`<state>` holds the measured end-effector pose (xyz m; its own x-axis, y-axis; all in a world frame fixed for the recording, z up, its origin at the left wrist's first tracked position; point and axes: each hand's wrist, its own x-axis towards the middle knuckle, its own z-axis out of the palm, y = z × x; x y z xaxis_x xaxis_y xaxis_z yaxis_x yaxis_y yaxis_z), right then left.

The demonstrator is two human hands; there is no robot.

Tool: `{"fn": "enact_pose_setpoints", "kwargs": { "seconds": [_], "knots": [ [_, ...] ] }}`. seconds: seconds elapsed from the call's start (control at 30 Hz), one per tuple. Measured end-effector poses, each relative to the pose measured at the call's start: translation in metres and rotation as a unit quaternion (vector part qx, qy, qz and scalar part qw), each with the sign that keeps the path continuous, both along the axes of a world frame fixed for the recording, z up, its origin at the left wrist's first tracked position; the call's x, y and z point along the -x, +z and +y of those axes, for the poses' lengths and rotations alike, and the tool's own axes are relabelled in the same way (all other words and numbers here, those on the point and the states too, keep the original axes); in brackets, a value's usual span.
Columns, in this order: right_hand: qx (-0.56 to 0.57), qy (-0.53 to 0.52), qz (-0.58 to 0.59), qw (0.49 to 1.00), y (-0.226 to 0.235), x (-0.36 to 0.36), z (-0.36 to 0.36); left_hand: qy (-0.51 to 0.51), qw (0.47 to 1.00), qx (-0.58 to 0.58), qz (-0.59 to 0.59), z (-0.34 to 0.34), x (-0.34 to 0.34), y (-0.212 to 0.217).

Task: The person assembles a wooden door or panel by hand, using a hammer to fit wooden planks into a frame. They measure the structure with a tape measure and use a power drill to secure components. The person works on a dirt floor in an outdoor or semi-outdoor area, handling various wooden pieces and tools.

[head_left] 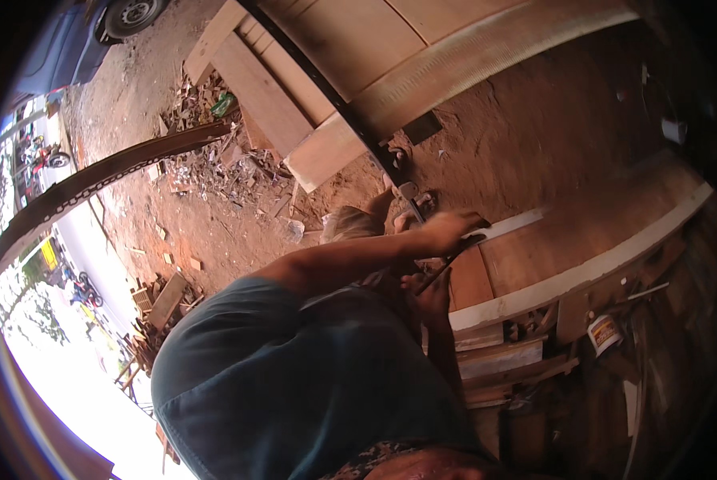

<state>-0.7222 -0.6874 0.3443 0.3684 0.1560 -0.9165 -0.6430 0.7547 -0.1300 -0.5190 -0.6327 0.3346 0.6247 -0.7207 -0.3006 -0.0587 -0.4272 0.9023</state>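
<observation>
My left hand [456,229] reaches over the end of a curved wooden panel [582,240], beside its pale upper edge. Its fingers are curled, and what they grip is hidden. Just below, my right hand [430,296] is closed around a slender dark rod-like tool [442,274] that slants up toward the left hand. The tool's kind cannot be made out. A long black metal bar [318,80], like a bar clamp, crosses a second wooden panel [446,68] and ends close to my left hand. A dark blur lies over part of the curved panel.
Wood offcuts [166,304] and a heap of scraps [230,168] lie on the dirt floor at left. Stacked boards [502,360] and a white tub [605,334] stand at right. A dark beam [94,180] crosses the left side, with a vehicle [62,48] and motorbikes beyond.
</observation>
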Motion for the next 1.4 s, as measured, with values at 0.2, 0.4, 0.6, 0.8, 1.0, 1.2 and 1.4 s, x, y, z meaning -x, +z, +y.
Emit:
{"fn": "enact_pose_setpoints", "kwargs": {
  "seconds": [0.2,0.4,0.6,0.8,1.0,1.2,1.4],
  "knots": [
    [0.197,0.078,0.076,0.974,-0.014,-0.019,-0.072,0.421,0.838,-0.207,-0.279,0.222,-0.049,0.082],
    [0.251,0.177,0.05,0.95,-0.003,-0.055,-0.101,0.417,0.776,-0.433,-0.192,0.248,-0.03,0.006],
    [0.278,0.259,0.017,0.925,0.005,-0.088,-0.105,0.454,0.747,-0.442,-0.203,0.198,-0.046,0.003],
    [0.308,0.337,-0.032,0.889,-0.001,-0.119,-0.128,0.457,0.733,-0.447,-0.233,0.203,-0.048,-0.021],
    [0.31,0.372,-0.068,0.872,-0.022,-0.109,-0.219,0.726,0.667,-0.015,0.165,0.272,-0.074,-0.035],
    [0.392,0.356,-0.024,0.848,-0.004,-0.055,-0.369,0.683,0.645,0.306,0.154,0.291,-0.06,-0.097],
    [0.4,0.304,0.085,0.86,-0.016,0.005,-0.479,0.73,0.633,0.225,0.121,0.297,-0.07,-0.104]
  ]
}}
